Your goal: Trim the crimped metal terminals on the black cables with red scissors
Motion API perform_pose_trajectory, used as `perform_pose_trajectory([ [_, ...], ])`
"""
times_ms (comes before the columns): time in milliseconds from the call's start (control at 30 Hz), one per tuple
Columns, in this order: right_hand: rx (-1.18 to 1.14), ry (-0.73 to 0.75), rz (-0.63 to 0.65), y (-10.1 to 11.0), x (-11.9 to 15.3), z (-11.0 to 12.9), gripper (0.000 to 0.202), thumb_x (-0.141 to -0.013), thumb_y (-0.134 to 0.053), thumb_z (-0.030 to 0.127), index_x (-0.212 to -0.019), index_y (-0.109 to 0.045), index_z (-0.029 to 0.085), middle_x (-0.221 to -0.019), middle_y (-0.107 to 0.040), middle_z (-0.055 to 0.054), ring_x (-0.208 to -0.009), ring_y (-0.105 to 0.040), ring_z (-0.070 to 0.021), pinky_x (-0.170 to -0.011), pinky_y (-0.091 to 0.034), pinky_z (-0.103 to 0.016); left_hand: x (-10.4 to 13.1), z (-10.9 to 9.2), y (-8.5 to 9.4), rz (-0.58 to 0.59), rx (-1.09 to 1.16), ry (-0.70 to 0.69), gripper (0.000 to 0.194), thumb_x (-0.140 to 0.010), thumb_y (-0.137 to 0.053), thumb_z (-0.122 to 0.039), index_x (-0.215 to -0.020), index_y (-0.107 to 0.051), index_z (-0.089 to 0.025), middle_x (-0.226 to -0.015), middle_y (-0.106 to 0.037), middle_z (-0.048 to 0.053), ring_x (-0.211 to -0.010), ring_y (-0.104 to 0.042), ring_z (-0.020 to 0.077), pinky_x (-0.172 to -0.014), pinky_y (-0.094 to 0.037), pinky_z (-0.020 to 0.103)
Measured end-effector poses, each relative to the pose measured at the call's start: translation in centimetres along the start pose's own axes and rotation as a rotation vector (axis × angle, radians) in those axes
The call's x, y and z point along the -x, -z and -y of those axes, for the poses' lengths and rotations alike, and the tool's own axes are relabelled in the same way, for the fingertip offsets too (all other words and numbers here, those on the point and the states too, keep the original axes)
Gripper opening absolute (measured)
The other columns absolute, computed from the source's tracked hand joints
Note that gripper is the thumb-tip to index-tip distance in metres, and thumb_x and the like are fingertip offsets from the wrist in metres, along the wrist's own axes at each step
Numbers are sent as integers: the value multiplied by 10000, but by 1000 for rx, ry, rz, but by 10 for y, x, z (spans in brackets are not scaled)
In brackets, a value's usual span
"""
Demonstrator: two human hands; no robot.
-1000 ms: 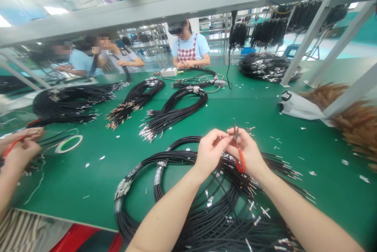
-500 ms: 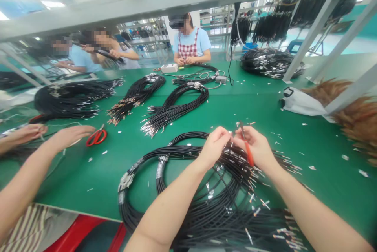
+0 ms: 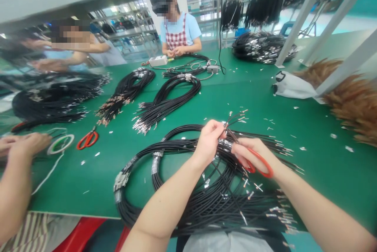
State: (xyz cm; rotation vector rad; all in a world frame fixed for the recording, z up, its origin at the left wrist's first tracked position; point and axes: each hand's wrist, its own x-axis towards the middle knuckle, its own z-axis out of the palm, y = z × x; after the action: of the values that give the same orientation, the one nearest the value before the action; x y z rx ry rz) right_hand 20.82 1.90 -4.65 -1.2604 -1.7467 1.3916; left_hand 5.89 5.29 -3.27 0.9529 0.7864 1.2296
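Observation:
My left hand (image 3: 207,141) is closed, pinching a few thin black cables (image 3: 235,119) whose stripped ends poke out beyond my fingers. Red-handled scissors (image 3: 263,161) are in my right hand (image 3: 252,150), their dark blades pointing left at the pinched cables. Whether the blades touch a cable I cannot make out. Under both hands lies a large coiled bundle of black cables (image 3: 176,143), bound with silvery tape (image 3: 121,181) at the left. More black cable (image 3: 206,216) is heaped nearest me, with bare and white-tipped ends towards the right.
Other cable coils (image 3: 179,91) lie farther back on the green table (image 3: 250,97). A second pair of red scissors (image 3: 87,139) and a white tape roll (image 3: 60,144) are at left, near another person's hands (image 3: 29,144). Across stands a co-worker (image 3: 179,32). Metal posts (image 3: 299,20) rise at right.
My right hand has turned the scissors, so their red loops now face right and the blades left. The view has shifted slightly. At left, the neighbour's hands have drawn back, uncovering the tape roll.

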Motion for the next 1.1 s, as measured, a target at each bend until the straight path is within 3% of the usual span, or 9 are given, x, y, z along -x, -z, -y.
perform_pose_trajectory([
  [200, -48, 39, 5, -2, 1, -2, 421, -825, -458, 500, -698, -473, 99, -459, -469, -22, -389, -403, -85, -427, -337, -212, 3, 6, 0, 7, -58, -30, 191, -714, -553, -296, -658, -468, -135, -589, -463, -29, -568, -431, 14, -622, -340, 150],
  [433, -329, 199, 40, -12, 2, -7, 432, -890, -387, 470, -755, -495, 75, -375, -411, -10, -363, -365, -62, -466, -344, -197, 5, 13, 1, 4, -128, -131, 195, -741, -531, -302, -658, -462, -140, -631, -455, -26, -613, -426, 14, -657, -349, 146],
  [567, -312, 165, -14, -14, 5, -3, 397, -875, -410, 446, -751, -496, 78, -359, -389, 3, -339, -325, -57, -442, -320, -195, 4, 14, 1, 6, -123, -145, 208, -745, -526, -312, -656, -452, -138, -632, -450, -27, -611, -428, 7, -648, -354, 133],
  [700, -224, 96, -153, -9, 8, 4, 310, -814, -476, 403, -715, -457, 111, -394, -372, 18, -378, -342, -76, -433, -308, -213, -3, 16, 5, -61, -132, -131, 148, -666, -595, -173, -751, -474, -164, -718, -489, -47, -634, -481, -13, -648, -398, 98],
  [800, 27, 113, -259, -1, 6, 1, 296, -754, -536, 403, -725, -478, 114, -497, -404, 9, -429, -352, -69, -430, -289, -207, -8, 18, 9, -76, -146, -89, 156, -663, -604, -198, -776, -503, -164, -670, -520, -41, -569, -499, 3, -590, -407, 111],
  [933, 586, 358, -425, 12, -7, -14, 326, -766, -554, 447, -799, -563, 122, -624, -513, -8, -536, -416, -72, -552, -342, -200, -10, 14, 13, -13, -111, -18, 164, -689, -589, -276, -748, -520, -141, -556, -501, -23, -495, -468, 22, -512, -365, 125],
  [1100, 1219, 683, -692, 22, -27, -21, 276, -799, -539, 402, -708, -565, 143, -591, -508, -11, -571, -435, -121, -605, -272, -252, -10, 4, 15, 81, -52, 95, 183, -691, -574, -285, -703, -507, -115, -541, -454, -23, -434, -420, 11, -425, -288, 119],
])
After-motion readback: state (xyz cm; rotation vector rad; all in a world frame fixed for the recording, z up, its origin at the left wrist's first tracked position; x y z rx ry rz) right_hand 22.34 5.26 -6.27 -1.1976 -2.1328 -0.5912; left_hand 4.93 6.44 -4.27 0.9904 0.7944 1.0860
